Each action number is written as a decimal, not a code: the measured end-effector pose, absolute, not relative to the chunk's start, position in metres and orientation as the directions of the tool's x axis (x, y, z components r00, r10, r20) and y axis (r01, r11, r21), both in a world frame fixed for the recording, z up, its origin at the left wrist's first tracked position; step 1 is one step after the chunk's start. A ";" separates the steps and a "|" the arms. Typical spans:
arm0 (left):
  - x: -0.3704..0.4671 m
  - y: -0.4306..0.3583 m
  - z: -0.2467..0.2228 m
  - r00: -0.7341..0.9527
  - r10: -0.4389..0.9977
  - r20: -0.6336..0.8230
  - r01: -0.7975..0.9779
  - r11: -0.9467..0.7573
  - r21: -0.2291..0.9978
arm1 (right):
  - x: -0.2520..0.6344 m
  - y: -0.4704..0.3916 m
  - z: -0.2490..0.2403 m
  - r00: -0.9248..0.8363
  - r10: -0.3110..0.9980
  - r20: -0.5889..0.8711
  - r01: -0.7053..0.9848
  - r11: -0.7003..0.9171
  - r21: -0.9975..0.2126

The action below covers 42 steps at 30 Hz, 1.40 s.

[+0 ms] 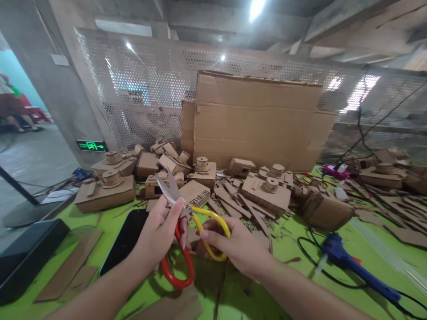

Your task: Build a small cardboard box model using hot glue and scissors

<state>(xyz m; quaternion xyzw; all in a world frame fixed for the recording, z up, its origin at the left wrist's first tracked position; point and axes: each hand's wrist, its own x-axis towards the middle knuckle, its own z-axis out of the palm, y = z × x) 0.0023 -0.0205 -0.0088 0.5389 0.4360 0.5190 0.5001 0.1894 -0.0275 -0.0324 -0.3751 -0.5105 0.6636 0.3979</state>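
A pair of scissors [174,189] with one red and one yellow handle is held up above the green table, its blades parted and pointing away to the upper left. My left hand [163,226] pinches it near the pivot, thumb on the metal. Around the yellow handle, the fingers of my right hand [233,242] are closed, with the thumb across the loop. The red loop hangs below my left hand. Behind the blades lies a cardboard piece with dark printed characters [196,195]. Cardboard scrap [173,306] rests on the table beneath my hands.
Cardboard camera-like models [267,195] and cut strips crowd the table's far side before a large cardboard sheet [260,124]. A blue glue gun [353,262] with its cable lies right. A black phone [125,242], cardboard strips [70,266] and a dark box [30,258] are left.
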 end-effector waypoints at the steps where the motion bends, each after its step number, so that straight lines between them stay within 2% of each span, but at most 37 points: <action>1: 0.003 -0.021 -0.010 0.087 0.988 0.125 -0.042 -0.122 0.992 | 0.189 -0.029 -0.032 -0.382 0.921 -0.075 -0.164 -0.147 -0.975; 4: 0.005 -0.022 -0.012 0.115 0.983 0.144 -0.018 -0.143 0.990 | 0.186 -0.033 -0.031 -0.363 0.930 -0.058 -0.222 -0.146 -0.964; 12: 0.008 -0.025 -0.015 0.192 0.970 0.150 0.004 -0.154 0.988 | 0.182 -0.036 -0.030 -0.352 0.925 -0.145 -0.380 -0.283 -0.881; 16: 0.008 -0.024 -0.016 0.190 0.968 0.161 -0.005 -0.163 0.987 | 0.183 -0.034 -0.032 -0.325 0.933 -0.152 -0.390 -0.278 -0.878; 18: 0.007 -0.023 -0.017 0.198 0.966 0.164 -0.009 -0.165 0.986 | 0.185 -0.031 -0.033 -0.322 0.934 -0.154 -0.320 -0.261 -0.911; 22: 0.006 -0.021 -0.018 0.221 0.965 0.140 0.033 -0.151 0.988 | 0.192 -0.021 -0.031 -0.415 0.904 -0.102 -0.078 -0.147 -0.986; 25: 0.007 -0.022 -0.018 0.260 0.961 0.088 0.107 -0.119 0.987 | 0.195 -0.018 -0.025 -0.413 0.909 0.052 0.056 0.082 -0.995; 28: 0.008 -0.024 -0.018 0.295 0.952 0.076 0.147 -0.124 0.981 | 0.196 -0.020 -0.018 -0.378 0.889 0.258 0.342 0.393 -0.854; 30: 0.009 -0.025 -0.017 0.282 0.955 0.093 0.138 -0.136 0.981 | 0.197 -0.020 -0.014 -0.383 0.873 0.302 0.444 0.461 -0.769; 37: 0.008 -0.024 -0.013 0.183 0.969 0.168 0.110 -0.190 0.976 | 0.197 -0.020 -0.010 -0.364 0.883 0.298 0.449 0.446 -0.774; 42: 0.006 -0.023 -0.012 0.177 0.969 0.173 0.098 -0.192 0.977 | 0.197 -0.023 -0.011 -0.371 0.881 0.292 0.401 0.436 -0.806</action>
